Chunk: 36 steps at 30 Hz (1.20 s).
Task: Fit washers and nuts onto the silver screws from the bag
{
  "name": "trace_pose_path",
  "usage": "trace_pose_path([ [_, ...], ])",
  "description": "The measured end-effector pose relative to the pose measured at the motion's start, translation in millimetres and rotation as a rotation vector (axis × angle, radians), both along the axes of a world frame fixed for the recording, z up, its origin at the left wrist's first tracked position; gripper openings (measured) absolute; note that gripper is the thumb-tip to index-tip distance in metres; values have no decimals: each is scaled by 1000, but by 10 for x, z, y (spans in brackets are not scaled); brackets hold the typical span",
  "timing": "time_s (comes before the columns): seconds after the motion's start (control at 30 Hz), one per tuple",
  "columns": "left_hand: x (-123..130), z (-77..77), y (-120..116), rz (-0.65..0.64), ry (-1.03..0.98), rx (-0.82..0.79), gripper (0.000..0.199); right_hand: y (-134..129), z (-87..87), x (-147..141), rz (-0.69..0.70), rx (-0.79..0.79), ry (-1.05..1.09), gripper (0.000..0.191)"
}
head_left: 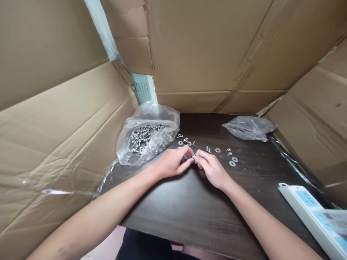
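Observation:
My left hand (173, 161) and my right hand (211, 168) meet over the middle of the dark table. Between their fingertips is a small shiny metal bolt (193, 156), pinched from both sides. The fingers cover most of it, so I cannot tell whether a nut or washer is on it. Just beyond the hands lie loose bolts (180, 136) and flat washers (180, 143). To the right of my right hand are more washers (234, 159) and two nuts (230, 154).
Left of the hands, an open clear plastic bag (123, 146) holds many bolts. Another crumpled plastic bag (248, 127) lies at the back right. A white power strip (303, 213) sits at the right edge. Cardboard walls (206, 50) enclose the table (173, 213) on three sides.

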State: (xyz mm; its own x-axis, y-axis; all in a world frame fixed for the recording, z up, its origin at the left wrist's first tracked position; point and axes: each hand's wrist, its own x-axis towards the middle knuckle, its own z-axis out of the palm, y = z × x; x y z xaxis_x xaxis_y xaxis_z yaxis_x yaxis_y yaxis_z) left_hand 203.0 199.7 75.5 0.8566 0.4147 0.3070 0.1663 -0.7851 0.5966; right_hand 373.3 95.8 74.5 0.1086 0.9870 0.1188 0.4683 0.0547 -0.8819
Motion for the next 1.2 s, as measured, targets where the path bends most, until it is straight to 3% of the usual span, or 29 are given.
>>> trace_pose_path([
  [0.23, 12, -8, -16, 3, 16, 54, 18, 13, -40, -35, -60, -31, -25, 54],
  [0.5, -10, -6, 5, 46, 24, 9, 14, -12, 46, -66, -34, 89, -117, 31],
  [0.9, -15, 0, 8, -14, -1, -49, 13, 12, -33, -61, -23, 66, -118, 46],
  [1.2, -6, -23, 11, -18, 9, -84, 11, -19, 0, -37, -14, 87, -123, 24],
])
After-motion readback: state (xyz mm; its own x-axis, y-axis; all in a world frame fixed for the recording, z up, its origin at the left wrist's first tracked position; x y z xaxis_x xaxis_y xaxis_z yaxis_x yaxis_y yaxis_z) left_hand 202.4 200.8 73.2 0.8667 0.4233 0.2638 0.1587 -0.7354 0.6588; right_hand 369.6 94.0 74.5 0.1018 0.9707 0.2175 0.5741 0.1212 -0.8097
